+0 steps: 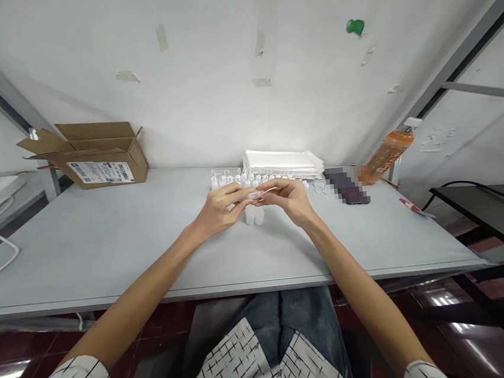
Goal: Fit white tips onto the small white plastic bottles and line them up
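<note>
My left hand (pixel 220 208) is closed around a small white bottle-like piece (pixel 251 195), held sideways just above the table. From the other side, the fingertips of my right hand (pixel 292 200) pinch a thin white cord (pixel 270 190) at the end of that piece. My fingers partly cover both. Right below them stand a couple of similar small white pieces (pixel 254 215). Behind my hands are rows of small white bottle-like pieces (pixel 226 178) with thin loops on top, partly hidden by my fingers.
On the grey table (pixel 106 244), an open cardboard box (pixel 111 161) stands at back left. A stack of white sheets (pixel 282 161) lies against the wall. To the right are loose white loops (pixel 320 188), a blurred phone (pixel 347 187) and a leaning orange drink bottle (pixel 386 153).
</note>
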`<state>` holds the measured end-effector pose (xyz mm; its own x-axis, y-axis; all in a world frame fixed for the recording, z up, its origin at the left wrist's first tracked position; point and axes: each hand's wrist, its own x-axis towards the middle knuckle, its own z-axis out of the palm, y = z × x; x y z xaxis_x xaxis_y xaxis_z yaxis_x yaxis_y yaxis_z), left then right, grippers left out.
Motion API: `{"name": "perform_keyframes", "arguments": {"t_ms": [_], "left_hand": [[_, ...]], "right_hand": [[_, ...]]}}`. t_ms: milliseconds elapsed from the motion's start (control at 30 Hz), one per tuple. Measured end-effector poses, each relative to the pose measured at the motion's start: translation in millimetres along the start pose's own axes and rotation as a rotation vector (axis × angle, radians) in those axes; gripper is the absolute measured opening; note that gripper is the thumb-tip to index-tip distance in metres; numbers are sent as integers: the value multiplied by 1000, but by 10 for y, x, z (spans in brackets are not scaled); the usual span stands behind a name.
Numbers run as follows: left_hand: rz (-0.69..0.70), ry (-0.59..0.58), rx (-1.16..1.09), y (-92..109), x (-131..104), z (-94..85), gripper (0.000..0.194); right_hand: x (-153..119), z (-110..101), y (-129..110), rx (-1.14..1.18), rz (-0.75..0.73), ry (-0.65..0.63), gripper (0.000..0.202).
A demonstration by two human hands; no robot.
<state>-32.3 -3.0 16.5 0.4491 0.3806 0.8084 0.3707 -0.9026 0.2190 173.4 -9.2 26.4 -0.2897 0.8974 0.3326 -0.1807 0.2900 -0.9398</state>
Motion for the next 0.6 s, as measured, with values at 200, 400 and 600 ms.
{"name": "perform_keyframes", "arguments": {"t_ms": [200, 400, 600], "left_hand": [[94, 23, 36, -3, 2, 9, 26], [121, -5, 72, -27, -15, -5, 27], [133, 24, 113, -4, -39, 46, 28]], "right_hand": [[10, -15, 1, 30, 24, -5, 25], [20, -31, 26, 49, 61, -20, 25], [20, -50, -17, 24, 59, -45, 27]]}}
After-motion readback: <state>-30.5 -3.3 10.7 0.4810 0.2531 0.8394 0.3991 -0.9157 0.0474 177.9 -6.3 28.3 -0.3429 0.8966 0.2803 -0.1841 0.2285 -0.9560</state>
